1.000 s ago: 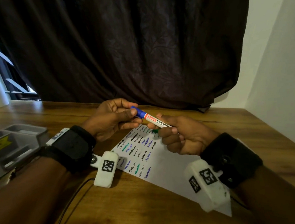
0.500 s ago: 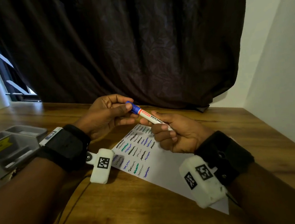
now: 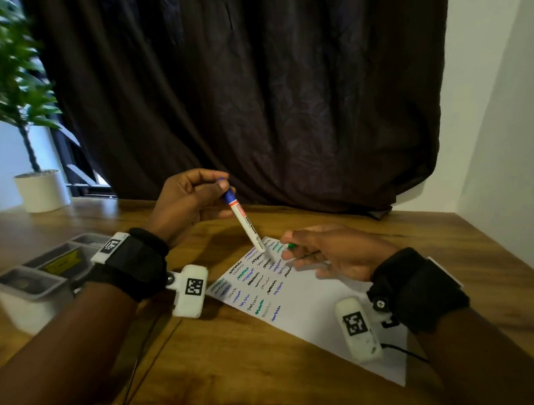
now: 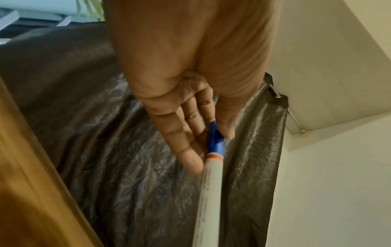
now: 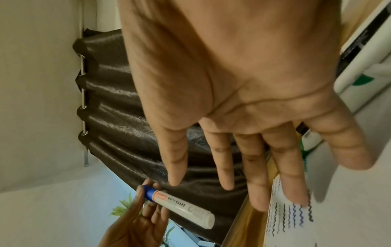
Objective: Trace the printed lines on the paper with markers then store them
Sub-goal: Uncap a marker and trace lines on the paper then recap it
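My left hand (image 3: pixel 221 186) pinches a white marker (image 3: pixel 245 223) by its blue cap, above the table's far side. The marker hangs slanted down, its end just over the paper (image 3: pixel 315 310). In the left wrist view my thumb and fingers (image 4: pixel 190 158) grip the blue cap of the marker (image 4: pixel 211 183). My right hand (image 3: pixel 290 254) hovers open over the paper's far end, fingers straight, holding nothing. The right wrist view shows that open right hand (image 5: pixel 243 192), the marker (image 5: pixel 182 207) in the other hand, and the paper (image 5: pixel 328 225) with its wavy lines. A green marker tip (image 3: pixel 291 246) peeks out past my right fingers.
A grey compartment tray (image 3: pixel 35 284) stands on the wooden table (image 3: pixel 241 380) at the left. A potted plant (image 3: pixel 41 191) sits at the back left, and a dark curtain (image 3: pixel 250 91) hangs behind the table. White walls close the right side.
My right hand let go of the marker and opened over the paper. The left hand now holds it alone by the cap, lifted, with the body swung downward.
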### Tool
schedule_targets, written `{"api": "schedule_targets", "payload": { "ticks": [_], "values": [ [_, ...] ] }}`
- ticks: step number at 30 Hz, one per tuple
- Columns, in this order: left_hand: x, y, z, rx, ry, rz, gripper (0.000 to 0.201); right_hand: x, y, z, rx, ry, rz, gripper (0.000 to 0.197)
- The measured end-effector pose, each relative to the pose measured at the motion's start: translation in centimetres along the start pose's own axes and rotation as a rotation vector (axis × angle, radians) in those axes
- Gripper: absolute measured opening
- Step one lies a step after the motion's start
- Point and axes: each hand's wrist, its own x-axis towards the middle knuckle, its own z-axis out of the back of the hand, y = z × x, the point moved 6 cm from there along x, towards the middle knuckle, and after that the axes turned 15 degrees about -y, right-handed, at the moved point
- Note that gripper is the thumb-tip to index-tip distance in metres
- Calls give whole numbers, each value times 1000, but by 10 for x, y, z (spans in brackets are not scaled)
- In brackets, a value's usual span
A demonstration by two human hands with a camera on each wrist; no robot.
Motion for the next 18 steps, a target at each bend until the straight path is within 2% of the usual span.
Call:
{"api": "schedule_targets", "payload": {
  "ticks": [3,11,15,18],
  "values": [
    [-9,-34,21,120,-22,-69,20,-5,-4,-9,-29,86,-31,36],
    [-43,-123,130,396,-263,-167,23,-4,-3,-14,-35,82,26,35],
    [-62,-141,190,502,-421,-182,22,6,-5,-13,-71,100,61,43],
    [-76,-146,224,544,-509,-194,12,5,-5,-13,-70,109,83,44]
  ]
}}
